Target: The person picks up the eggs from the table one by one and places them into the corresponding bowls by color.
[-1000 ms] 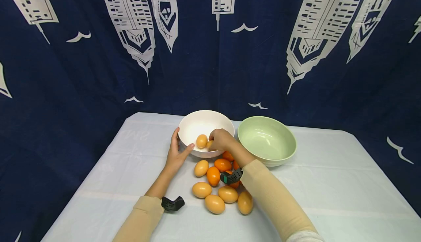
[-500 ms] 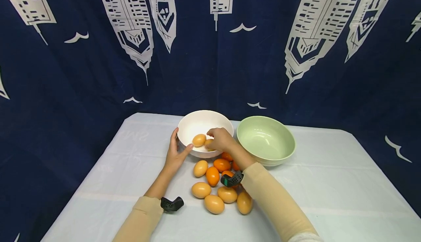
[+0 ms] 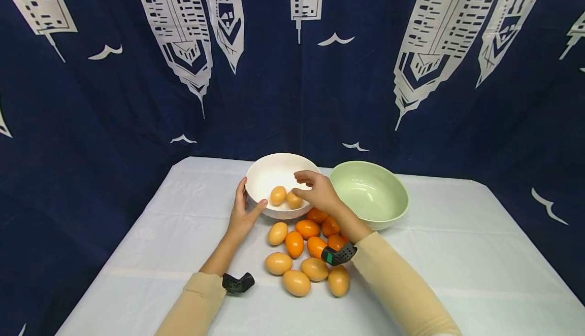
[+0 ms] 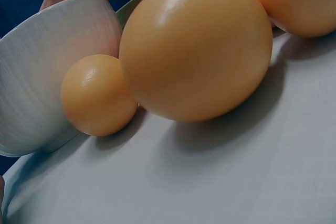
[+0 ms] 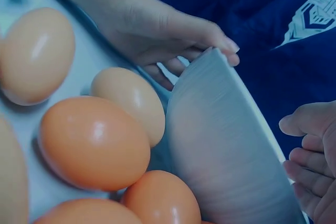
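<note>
My left hand (image 3: 242,218) holds the white bowl (image 3: 262,176) by its left side, thumb at the rim and fingers along the outer wall. Inside the bowl lie two light-brown eggs, a left one (image 3: 278,195) and a right one (image 3: 294,200). Over the bowl's right part hovers my right hand (image 3: 321,193), its fingers loosely spread and nothing in them. In the right wrist view, the left thumb (image 5: 223,45) rests over the rim. Several more eggs lie before the bowl, some light brown (image 3: 296,282), some deeper orange (image 3: 294,244).
A light green bowl (image 3: 365,191) stands right of the white one, partly behind the right wrist. Both bowls and the loose eggs rest on a white-covered table (image 3: 457,255). Behind its far edge hangs a dark blue cloth (image 3: 265,107) with a white building print.
My right hand has let go of the right egg in the white bowl and lifted slightly up and to the right. The left egg shifted a little. My left hand stays at the bowl.
</note>
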Action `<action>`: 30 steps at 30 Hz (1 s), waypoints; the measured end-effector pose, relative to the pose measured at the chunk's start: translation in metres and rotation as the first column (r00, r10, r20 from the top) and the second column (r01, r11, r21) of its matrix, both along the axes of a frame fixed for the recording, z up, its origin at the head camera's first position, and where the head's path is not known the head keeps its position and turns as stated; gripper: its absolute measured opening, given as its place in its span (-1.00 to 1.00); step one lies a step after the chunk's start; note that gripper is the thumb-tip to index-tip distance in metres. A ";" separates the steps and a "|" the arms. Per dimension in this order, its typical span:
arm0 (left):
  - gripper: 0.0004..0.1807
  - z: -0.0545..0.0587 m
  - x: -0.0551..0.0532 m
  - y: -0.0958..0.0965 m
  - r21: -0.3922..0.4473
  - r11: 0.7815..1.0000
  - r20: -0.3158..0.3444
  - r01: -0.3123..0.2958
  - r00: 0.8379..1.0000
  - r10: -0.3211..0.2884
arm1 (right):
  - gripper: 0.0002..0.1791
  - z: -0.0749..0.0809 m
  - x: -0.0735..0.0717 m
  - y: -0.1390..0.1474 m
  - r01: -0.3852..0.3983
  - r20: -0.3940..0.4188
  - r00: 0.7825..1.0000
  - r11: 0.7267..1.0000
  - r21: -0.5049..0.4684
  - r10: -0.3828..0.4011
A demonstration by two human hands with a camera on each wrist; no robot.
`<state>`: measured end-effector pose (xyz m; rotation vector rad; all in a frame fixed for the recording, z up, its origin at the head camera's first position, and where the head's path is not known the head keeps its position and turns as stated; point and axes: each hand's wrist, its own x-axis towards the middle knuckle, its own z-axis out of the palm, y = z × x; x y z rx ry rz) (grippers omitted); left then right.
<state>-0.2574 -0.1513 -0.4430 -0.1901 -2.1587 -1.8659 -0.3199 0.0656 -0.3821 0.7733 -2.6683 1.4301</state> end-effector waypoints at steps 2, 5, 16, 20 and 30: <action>-0.09 0.007 0.005 0.001 -0.013 1.000 0.000 -0.001 1.000 0.001 | -0.50 0.001 0.005 0.006 0.000 0.008 1.000 1.000 -0.014 0.000; -0.10 0.009 0.007 0.002 -0.016 1.000 0.002 -0.001 1.000 0.001 | -0.52 0.003 0.013 0.014 0.002 0.022 1.000 0.999 -0.039 -0.001; -0.09 0.009 0.007 0.002 -0.010 1.000 -0.008 -0.003 1.000 0.003 | -0.54 -0.004 0.042 0.045 -0.028 0.083 0.996 0.989 -0.148 0.041; -0.09 0.009 0.007 0.002 -0.012 1.000 0.001 -0.005 1.000 0.005 | -0.55 -0.010 0.052 0.056 -0.040 0.122 0.991 0.987 -0.156 0.059; -0.07 -0.021 -0.014 -0.003 -0.007 1.000 -0.002 -0.021 1.000 0.021 | -0.54 -0.023 0.078 0.076 -0.050 0.163 0.984 0.987 -0.154 0.075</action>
